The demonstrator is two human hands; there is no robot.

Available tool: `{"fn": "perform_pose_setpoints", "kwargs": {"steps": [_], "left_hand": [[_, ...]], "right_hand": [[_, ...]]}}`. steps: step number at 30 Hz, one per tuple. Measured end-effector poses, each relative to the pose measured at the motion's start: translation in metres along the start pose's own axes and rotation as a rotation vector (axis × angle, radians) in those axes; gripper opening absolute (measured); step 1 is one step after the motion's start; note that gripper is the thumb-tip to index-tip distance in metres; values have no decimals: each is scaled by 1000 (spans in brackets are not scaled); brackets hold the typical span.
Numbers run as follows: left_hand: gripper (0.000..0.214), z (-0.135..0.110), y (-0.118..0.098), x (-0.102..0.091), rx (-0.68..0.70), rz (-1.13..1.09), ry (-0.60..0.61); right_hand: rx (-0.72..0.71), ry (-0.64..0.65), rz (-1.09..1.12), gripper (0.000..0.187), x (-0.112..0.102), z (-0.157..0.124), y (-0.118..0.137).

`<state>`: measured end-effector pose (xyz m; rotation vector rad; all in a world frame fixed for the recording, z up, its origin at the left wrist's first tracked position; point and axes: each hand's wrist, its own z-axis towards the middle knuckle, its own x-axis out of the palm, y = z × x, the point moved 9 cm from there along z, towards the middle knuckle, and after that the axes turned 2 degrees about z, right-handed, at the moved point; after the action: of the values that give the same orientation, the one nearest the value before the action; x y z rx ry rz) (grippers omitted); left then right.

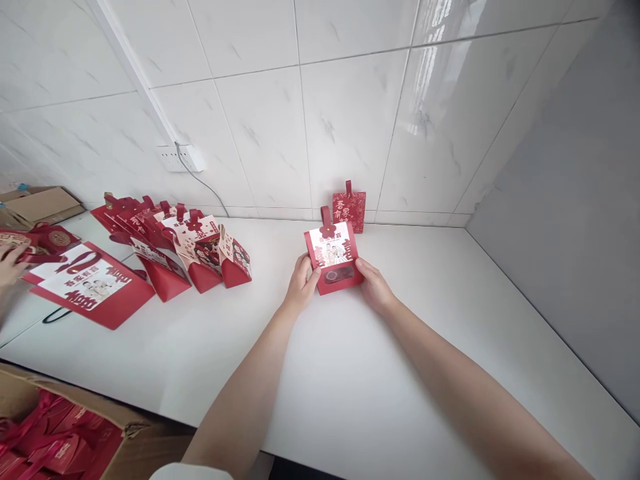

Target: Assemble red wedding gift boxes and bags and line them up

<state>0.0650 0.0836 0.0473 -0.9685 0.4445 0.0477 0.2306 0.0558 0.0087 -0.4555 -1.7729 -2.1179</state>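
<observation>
Between my two hands stands a small red gift box (334, 250) with a white illustrated panel, a dark oval window low on its front and a red ribbon loop on top. My left hand (302, 283) grips its left side, the thumb at the front edge. On the right side, my right hand (374, 283) holds the box with the thumb on its front. The other fingers of both hands are partly hidden. Just behind it, a patterned red gift box (356, 205) with gold characters leans near the tiled wall.
Several red and pink gift boxes (200, 250) stand in a row at left. Beyond them lie a large red gift bag (100, 287) and another person's hand (11, 263). A carton (135, 443) of red boxes sits below the table edge. A cable runs from the wall socket (180, 158).
</observation>
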Motion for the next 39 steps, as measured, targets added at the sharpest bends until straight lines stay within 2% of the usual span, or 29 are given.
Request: {"fn": "perform_pose_setpoints", "kwargs": {"steps": [3,6,8,11,15,19,22,28,30,32,35,39], "left_hand": [[40,-1,6,7,-74,-64,58],[45,-5,27,15,-239,-95,130],[47,-7,37,18,-300,-102,163],[48,-8,40,17,-311,-131,137],[49,-6,34,10,-284,-208,13],[50,-2,22,4,-210,-248,-84],[50,-1,20,4,-209,-276,-95],[49,-1,21,5,-224,-312,-80],[49,-2,10,-1,-153,-249,-113],[58,-5,-13,-1,-6,-142,-96],[81,-13,-47,19,167,-14,62],[79,-20,-68,43,234,22,194]], "right_hand": [[32,-25,115,33,-11,4,-6],[80,-100,146,26,-26,7,-15],[92,-121,151,24,-30,8,-17],[62,-78,126,26,-24,7,-13],[-6,2,94,30,-8,3,-4],[74,4,249,16,-1,0,-15],[119,10,334,15,1,0,-21],[118,18,311,18,0,2,-19],[162,8,340,19,0,2,-21],[230,-12,358,27,1,1,-26],[276,-46,300,36,1,-2,-26],[185,6,202,41,8,-5,-9]]}}
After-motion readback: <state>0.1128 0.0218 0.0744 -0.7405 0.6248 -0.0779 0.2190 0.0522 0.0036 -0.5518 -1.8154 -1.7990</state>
